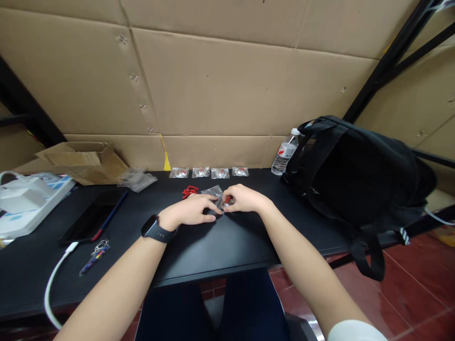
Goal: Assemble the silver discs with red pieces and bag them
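Observation:
My right hand (243, 199) is curled with thumb and fingers around a small round silver item with a red part (227, 202), low over the table. Facing it, my left hand (195, 210) lies near the tabletop, fingers stretched towards the right fingertips, with thumb and index apart. A clear plastic bag (213, 191) lies just behind both hands; its near end is partly covered by the fingers. Past the left knuckles sits a tangle of red cords or straps (190, 191). Four-sided clear packets, several in a row, include one packet (220, 173) holding a silver and red item.
On the right stand a water bottle (285, 152) and a black backpack (362, 175). To the left are an open cardboard box (85, 161), loose plastic bags (138, 179), a dark tablet (90, 215), a keychain (95, 257), a cable (53, 279) and a white power strip (35, 203).

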The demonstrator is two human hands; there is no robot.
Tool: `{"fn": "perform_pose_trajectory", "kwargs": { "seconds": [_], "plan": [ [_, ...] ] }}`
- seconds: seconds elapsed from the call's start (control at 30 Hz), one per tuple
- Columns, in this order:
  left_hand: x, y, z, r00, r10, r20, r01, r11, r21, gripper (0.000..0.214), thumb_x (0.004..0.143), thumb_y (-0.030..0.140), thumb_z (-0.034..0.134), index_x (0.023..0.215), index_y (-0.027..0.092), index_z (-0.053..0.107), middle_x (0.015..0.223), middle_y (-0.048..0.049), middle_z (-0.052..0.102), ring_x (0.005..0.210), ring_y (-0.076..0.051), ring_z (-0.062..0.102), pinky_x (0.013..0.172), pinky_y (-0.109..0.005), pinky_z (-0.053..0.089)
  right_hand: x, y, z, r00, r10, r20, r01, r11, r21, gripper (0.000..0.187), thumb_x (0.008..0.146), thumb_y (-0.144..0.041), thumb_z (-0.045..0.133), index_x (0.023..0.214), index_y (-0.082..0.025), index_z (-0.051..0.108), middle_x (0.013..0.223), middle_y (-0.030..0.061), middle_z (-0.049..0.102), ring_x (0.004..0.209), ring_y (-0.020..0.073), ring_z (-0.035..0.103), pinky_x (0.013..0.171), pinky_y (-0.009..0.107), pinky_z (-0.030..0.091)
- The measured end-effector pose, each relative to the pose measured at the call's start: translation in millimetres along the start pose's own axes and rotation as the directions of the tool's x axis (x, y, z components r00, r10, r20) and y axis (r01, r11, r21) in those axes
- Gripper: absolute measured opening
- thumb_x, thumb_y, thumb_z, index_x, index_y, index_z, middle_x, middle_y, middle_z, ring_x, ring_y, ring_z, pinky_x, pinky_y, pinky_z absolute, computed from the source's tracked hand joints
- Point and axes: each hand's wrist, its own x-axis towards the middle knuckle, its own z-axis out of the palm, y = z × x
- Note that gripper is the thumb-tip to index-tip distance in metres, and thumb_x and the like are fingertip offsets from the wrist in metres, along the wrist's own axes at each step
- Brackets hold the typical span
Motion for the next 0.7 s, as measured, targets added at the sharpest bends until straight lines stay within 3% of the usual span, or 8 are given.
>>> {"fn": "perform_pose_trajectory", "kwargs": {
  "seconds": [0.33, 0.6, 0.7],
  "plan": [
    [-0.3, -5.1, 2.4, 1.0, -0.005, 0.031, 0.006, 0.999, -0.034, 0.039, 0.087, 0.032, 0.071, 0.125, 0.04, 0.072, 0.159, 0.0019, 0.045, 0.142, -0.029, 0.047, 0.119, -0.04, 0.033, 2.7, -0.1, 4.6, 0.997, -0.041, -0.059, 0.038, 0.998, -0.052, 0.025, 0.075, -0.028, 0.081, 0.098, -0.019, 0.076, 0.092, 0.0047, 0.069, 0.084, 0.0173, 0.063, 0.073, 0.023, 0.041],
    [-0.6, -7.8, 2.7, 0.999, 0.021, 0.028, -0.021, 1.0, -0.023, 0.037, 0.09, 0.034, 0.068, 0.125, 0.04, 0.072, 0.158, 0.0004, 0.046, 0.14, -0.03, 0.049, 0.118, -0.04, 0.036, 3.1, -2.5, 4.3, 0.996, 0.003, -0.089, -0.009, 0.997, -0.072, 0.026, 0.074, -0.023, 0.078, 0.099, -0.02, 0.076, 0.093, 0.0049, 0.073, 0.084, 0.0175, 0.064, 0.072, 0.023, 0.042],
    [-0.6, -9.9, 2.8, 0.999, 0.014, 0.037, -0.013, 0.999, -0.035, 0.036, 0.091, 0.034, 0.067, 0.126, 0.041, 0.071, 0.159, 0.0013, 0.045, 0.142, -0.029, 0.047, 0.119, -0.039, 0.034, -0.3, -2.6, -0.9, 0.998, 0.034, -0.051, -0.037, 0.998, -0.058, 0.024, 0.071, -0.023, 0.078, 0.095, -0.019, 0.076, 0.087, 0.004, 0.073, 0.079, 0.0168, 0.065, 0.069, 0.023, 0.042]
  ]
}}
